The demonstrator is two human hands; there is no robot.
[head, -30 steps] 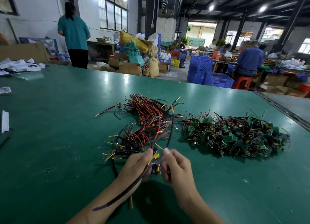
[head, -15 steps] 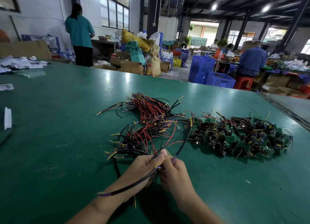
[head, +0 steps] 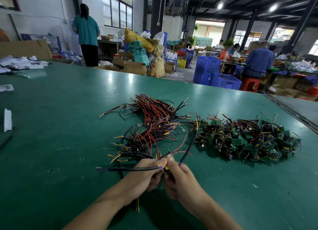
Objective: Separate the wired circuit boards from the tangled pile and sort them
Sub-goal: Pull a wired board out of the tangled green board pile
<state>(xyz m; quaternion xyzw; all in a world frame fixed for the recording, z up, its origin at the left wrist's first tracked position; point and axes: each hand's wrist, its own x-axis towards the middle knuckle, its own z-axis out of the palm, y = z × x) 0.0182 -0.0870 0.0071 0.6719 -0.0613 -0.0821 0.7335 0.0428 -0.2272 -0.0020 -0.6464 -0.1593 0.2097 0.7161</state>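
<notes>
Both forearms reach in from the near edge of the green table (head: 51, 135) and angle toward each other, so the two hands meet knuckle to knuckle just above the tabletop. The left hand (head: 148, 172) has its fingers curled under and its thumb and forefinger closed in a pinch. The right hand (head: 179, 177) mirrors it, fingertips pressed up against the left ones. Between them they pinch a small wired piece (head: 166, 167), of which only a yellow bit and some purple ends show. The rest is hidden by the fingers, so I cannot tell whether a board sits there. A black sleeved cable (head: 130, 169) sticks out level to the left from the left hand. A second black cable (head: 189, 147) curves up from the right hand toward the tangled pile of green circuit boards (head: 249, 140), which lies on the table to the right and beyond. Just ahead of the hands, touching that pile's left edge, lies a heap of red and black wires (head: 154, 126).
</notes>
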